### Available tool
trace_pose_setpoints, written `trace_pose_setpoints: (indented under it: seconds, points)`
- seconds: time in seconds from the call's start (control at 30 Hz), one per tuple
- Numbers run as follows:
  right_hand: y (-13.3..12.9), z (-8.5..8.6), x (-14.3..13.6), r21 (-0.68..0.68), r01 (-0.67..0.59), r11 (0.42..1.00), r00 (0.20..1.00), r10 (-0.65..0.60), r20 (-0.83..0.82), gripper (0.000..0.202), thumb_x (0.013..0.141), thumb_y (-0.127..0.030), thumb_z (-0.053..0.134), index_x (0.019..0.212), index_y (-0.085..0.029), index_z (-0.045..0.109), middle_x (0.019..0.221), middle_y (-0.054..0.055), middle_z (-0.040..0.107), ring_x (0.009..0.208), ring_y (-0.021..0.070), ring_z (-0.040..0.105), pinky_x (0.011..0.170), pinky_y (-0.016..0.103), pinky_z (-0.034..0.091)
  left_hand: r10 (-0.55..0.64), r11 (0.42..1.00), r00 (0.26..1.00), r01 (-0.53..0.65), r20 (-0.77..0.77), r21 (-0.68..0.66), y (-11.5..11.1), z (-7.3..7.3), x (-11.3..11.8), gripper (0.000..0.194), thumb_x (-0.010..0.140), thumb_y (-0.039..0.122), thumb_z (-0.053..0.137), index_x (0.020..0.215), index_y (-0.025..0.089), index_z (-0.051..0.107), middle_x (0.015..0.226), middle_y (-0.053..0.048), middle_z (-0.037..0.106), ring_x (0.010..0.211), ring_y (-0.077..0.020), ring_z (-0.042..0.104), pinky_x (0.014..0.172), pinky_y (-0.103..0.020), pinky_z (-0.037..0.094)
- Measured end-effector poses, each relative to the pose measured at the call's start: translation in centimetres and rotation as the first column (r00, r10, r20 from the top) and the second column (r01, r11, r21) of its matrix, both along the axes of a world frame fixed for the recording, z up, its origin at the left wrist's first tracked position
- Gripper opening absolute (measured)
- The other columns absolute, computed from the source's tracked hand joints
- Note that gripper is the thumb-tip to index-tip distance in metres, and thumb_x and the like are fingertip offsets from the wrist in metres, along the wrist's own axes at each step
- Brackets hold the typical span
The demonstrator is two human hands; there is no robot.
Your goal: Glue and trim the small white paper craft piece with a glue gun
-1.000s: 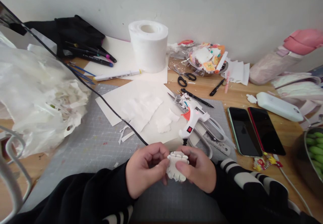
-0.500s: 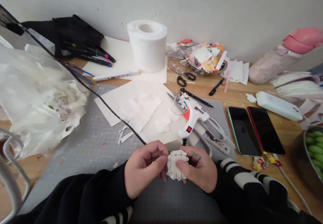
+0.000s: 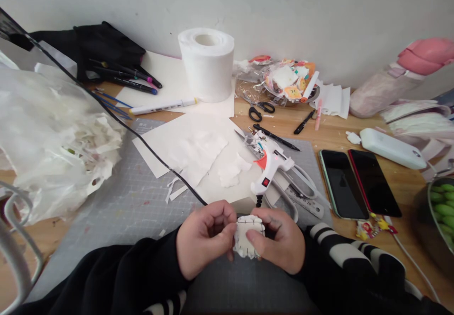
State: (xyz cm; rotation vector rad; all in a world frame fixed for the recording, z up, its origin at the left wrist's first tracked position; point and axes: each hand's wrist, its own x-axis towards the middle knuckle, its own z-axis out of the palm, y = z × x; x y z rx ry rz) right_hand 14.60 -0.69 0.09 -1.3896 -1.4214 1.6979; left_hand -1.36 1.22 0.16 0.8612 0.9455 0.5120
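Note:
A small white square piece of paper craft [image 3: 244, 239] with ruffled edges and short black line marks is between my hands, low over the cutting mat. My right hand [image 3: 280, 241] grips its right side, thumb flat on the face and fingers behind. At its left edge, my left hand [image 3: 207, 239] pinches with thumb and forefinger; the other fingers are curled. Just beyond my hands lies a white hot glue gun [image 3: 271, 168] with an orange trigger and a red switch. Torn white paper [image 3: 200, 152] lies on larger sheets to its left.
A black cord [image 3: 142, 137] crosses from upper left towards my hands. Scissors [image 3: 260, 111], a steel ruler [image 3: 305, 204], a paper roll [image 3: 206, 69] and two phones [image 3: 344, 182] lie around the grey mat [image 3: 124, 201]. A plastic bag [image 3: 46, 130] bulges at left.
The paper piece has dropped slightly towards me and turned a little in my fingers. Both hands keep hold of it, and the left has shifted slightly right.

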Motion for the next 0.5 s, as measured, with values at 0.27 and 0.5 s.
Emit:
trace_pose_setpoints:
  seconds: [0.27, 0.5]
  points:
    - [-0.11, -0.26, -0.2, 0.045, 0.024, 0.999, 0.999, -0.025, 0.023, 0.017, 0.065, -0.028, 0.05, 0.053, -0.018, 0.042, 0.044, -0.006, 0.034, 0.042, 0.0054, 0.032, 0.039, 0.019, 0.026, -0.015, 0.999, 0.999, 0.017, -0.03, 0.036, -0.1, -0.1, 0.08, 0.023, 0.065, 0.032, 0.061, 0.062, 0.016, 0.044, 0.046, 0.005, 0.051, 0.036, -0.005, 0.047, 0.038, -0.016, 0.037]
    - [-0.08, -0.26, 0.06, 0.062, 0.006, 0.998, 1.0, -0.005, -0.01, 0.015, 0.069, -0.025, 0.047, 0.056, -0.017, 0.046, 0.045, -0.005, 0.041, 0.04, 0.0068, 0.038, 0.039, 0.02, 0.029, 0.088, 0.995, 0.994, -0.091, 0.065, 0.041, 0.14, -0.03, -0.12, 0.021, 0.072, 0.033, 0.054, 0.064, 0.014, 0.05, 0.046, 0.002, 0.058, 0.038, -0.0089, 0.053, 0.042, -0.02, 0.042]
